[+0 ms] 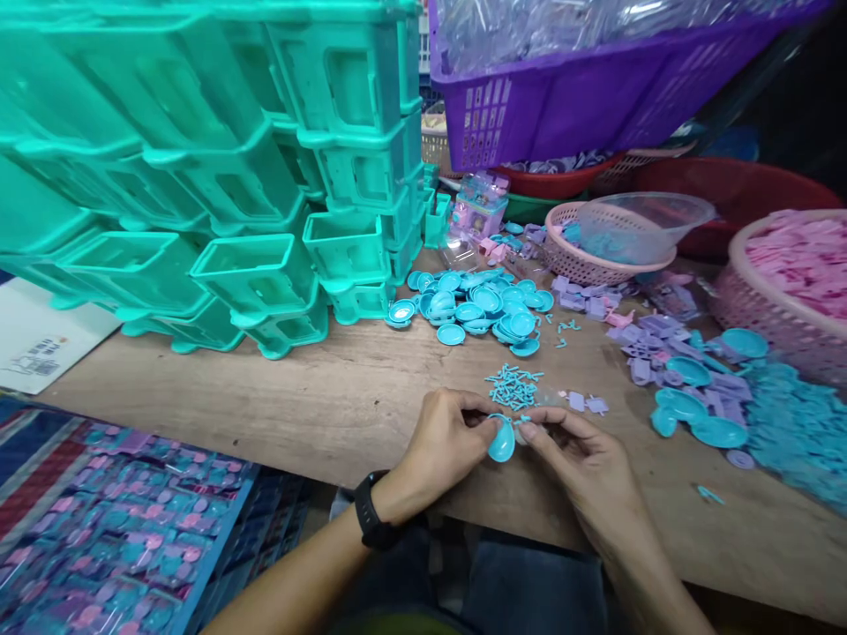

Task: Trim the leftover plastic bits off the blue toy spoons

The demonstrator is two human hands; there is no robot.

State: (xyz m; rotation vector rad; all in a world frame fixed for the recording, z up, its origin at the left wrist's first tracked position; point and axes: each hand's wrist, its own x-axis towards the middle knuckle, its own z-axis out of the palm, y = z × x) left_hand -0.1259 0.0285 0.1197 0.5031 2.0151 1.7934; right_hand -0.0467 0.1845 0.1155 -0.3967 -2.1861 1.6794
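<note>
My left hand (450, 441), with a dark watch on its wrist, pinches a small blue oval plastic dish (503, 441) by its left edge. On the dish's other side, my right hand (582, 450) holds a tiny blue plastic peg (524, 419) between thumb and fingertips, close to the dish's upper rim. Whether peg and dish touch, I cannot tell. Just beyond my fingers lies a small heap of blue pegs (513, 386). Farther back is a pile of similar blue oval dishes (486, 302). Two small lilac pieces (577, 402) rest past my right fingers.
Stacked green plastic bins (251, 273) rise at the left and back. A purple crate (562, 106) overhangs the rear. Lilac parts (662, 339), a pink basket (754, 273) and a turquoise parts heap (800, 432) stand at right. Bagged pieces (132, 520) lie lower left.
</note>
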